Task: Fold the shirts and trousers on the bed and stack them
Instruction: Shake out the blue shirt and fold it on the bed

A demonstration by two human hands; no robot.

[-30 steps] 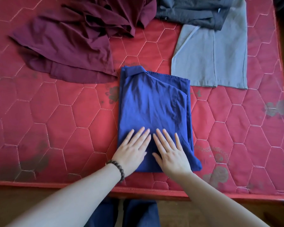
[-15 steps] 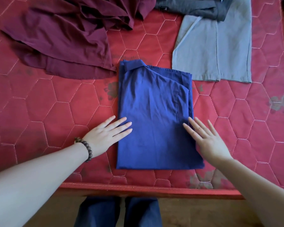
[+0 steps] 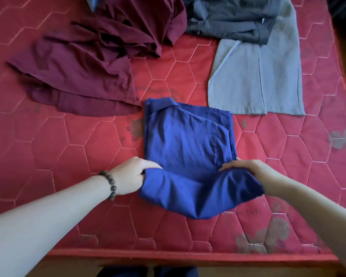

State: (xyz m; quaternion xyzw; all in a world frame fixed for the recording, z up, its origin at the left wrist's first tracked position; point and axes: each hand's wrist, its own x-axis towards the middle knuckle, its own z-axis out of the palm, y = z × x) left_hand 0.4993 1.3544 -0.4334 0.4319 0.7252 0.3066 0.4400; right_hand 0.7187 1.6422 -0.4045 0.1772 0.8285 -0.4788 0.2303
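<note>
A blue shirt (image 3: 186, 144) lies folded into a narrow strip in the middle of the red mattress (image 3: 58, 152), collar at the far end. My left hand (image 3: 133, 175), with a bead bracelet on the wrist, grips the shirt's near left corner. My right hand (image 3: 248, 170) grips the near right corner. Between them the near hem is lifted off the mattress and sags in the middle. A crumpled maroon garment (image 3: 88, 66) lies at the far left. Flat grey trousers (image 3: 256, 76) lie at the far right, with a dark grey garment (image 3: 232, 19) behind them.
The mattress front edge (image 3: 168, 256) runs across the bottom of the view, with my legs below it. Stained patches mark the quilted cover at the right (image 3: 342, 138) and near the front right corner. Bare mattress shows at the left of the blue shirt.
My hands went from pressing flat on the shirt's near end, to spreading out to its two sides, to gripping the near corners and lifting the hem.
</note>
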